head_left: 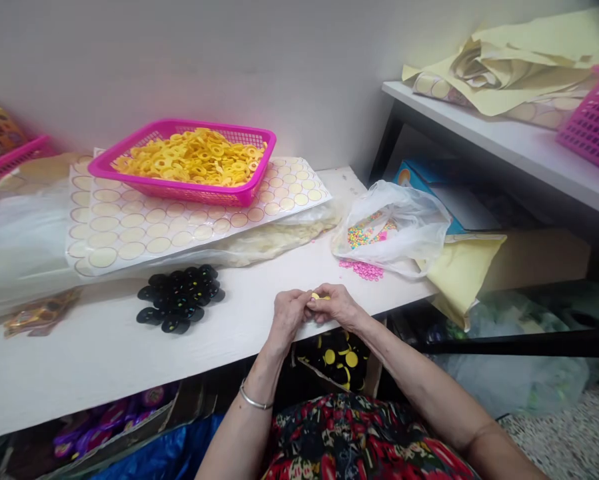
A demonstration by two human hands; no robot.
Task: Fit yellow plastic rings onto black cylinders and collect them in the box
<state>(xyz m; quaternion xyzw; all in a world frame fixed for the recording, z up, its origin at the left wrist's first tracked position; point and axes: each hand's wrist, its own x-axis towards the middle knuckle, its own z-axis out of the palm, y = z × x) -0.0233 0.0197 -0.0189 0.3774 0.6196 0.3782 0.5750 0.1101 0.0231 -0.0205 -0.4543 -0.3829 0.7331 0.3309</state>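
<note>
My left hand (290, 312) and my right hand (338, 304) meet at the table's front edge, fingers closed together. A small yellow piece (316, 295) shows between the fingertips of both hands; its lower part is hidden. To the left of my hands, a cluster of small round black cups (182, 293) stands on the white table (244, 320), some with coloured specks inside. Right of my hands, a heap of small pink beads (362, 269) lies by the mouth of a white plastic bag (409, 230) with multicoloured beads (366, 235) in it.
A pink basket (179, 182) full of yellow ring-shaped pieces (199, 157) rests on sheets of round stickers (146, 233). Below the table edge, a box holds black and yellow pieces (336, 360). An orange wrapper (42, 313) lies left. A raised shelf (509, 153) stands right.
</note>
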